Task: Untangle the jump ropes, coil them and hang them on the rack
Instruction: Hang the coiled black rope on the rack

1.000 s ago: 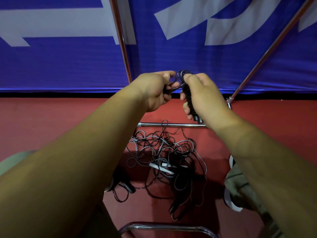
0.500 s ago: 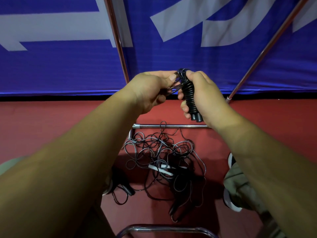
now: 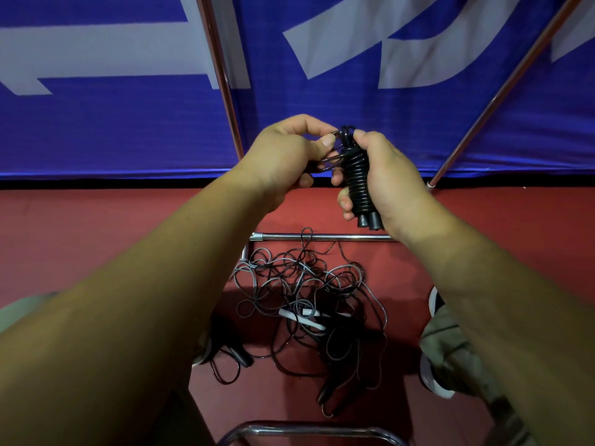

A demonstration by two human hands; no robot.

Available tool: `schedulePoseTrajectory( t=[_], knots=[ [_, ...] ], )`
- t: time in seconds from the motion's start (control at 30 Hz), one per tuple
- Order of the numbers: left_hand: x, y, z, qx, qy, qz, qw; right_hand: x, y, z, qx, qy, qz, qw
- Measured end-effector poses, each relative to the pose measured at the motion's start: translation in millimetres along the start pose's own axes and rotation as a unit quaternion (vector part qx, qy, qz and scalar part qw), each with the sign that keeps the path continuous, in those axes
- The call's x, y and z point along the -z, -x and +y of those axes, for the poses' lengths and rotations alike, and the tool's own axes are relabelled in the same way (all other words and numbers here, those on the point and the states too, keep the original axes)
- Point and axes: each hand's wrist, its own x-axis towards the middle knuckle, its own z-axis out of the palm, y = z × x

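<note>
Jump ropes are at two stages here. Nearest the camera, a coiled rope is held up at about chest height. Its black cord is wound in tight turns round a pair of handles, whose butt ends stick out below the palm. The right grip is clenched round this bundle and holds it nearly upright. The left grip pinches the last thin loops beside the top of the bundle between thumb and fingers. Whether the end is being tucked in or pulled tight cannot be told.

Below the hands, the red floor carries a tangle of black and grey cords. A white handle lies in the middle of it and dark handles lie at its near edge. A chrome rail crosses the bottom of the view on the near side of the heap. A low bar runs along its far side, with one loop lying over it.

Beyond that, two slanting rack poles rise in front of a blue banner. No rope can be seen hanging on them.

As a judgement, the task is at an early point. One rope is almost coiled but not yet hung. The heap on the floor is left to be untangled, coiled and hung.
</note>
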Motion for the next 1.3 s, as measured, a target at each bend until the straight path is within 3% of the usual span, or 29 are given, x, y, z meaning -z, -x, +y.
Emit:
schedulePoseTrajectory(
  t=[0.2, 0.37, 0.53, 0.73, 0.93, 1.13, 1.3],
  knots=[
    [2, 0, -2, -0.027, -0.050, 0.028, 0.998, 2, 3, -2, 0.012, 0.068, -0.032, 0.997],
    [-9, 5, -8, -0.012, 0.064, 0.030, 0.997, 1, 3, -1, 0.006, 0.060, -0.050, 0.997],
    [-13, 2, -5, -0.017, 0.038, 0.000, 0.999, 1, 2, 1, 0.010, 0.034, -0.025, 0.999],
    [-12, 1, -7, 0.017, 0.054, 0.086, 0.995, -2, 3, 4, 0.017, 0.061, -0.017, 0.998],
    [-16, 7, -7, -0.040, -0.002, 0.129, 0.991, -8, 5, 8, 0.030, 0.117, -0.015, 0.993],
    [-20, 10, -7, -0.102, -0.123, 0.077, 0.984, -3, 3, 4, 0.021, 0.111, -0.009, 0.994],
    [-17, 11, 2, -0.088, -0.076, -0.016, 0.993, 2, 3, 1, 0.013, 0.095, -0.042, 0.995]
  ],
)
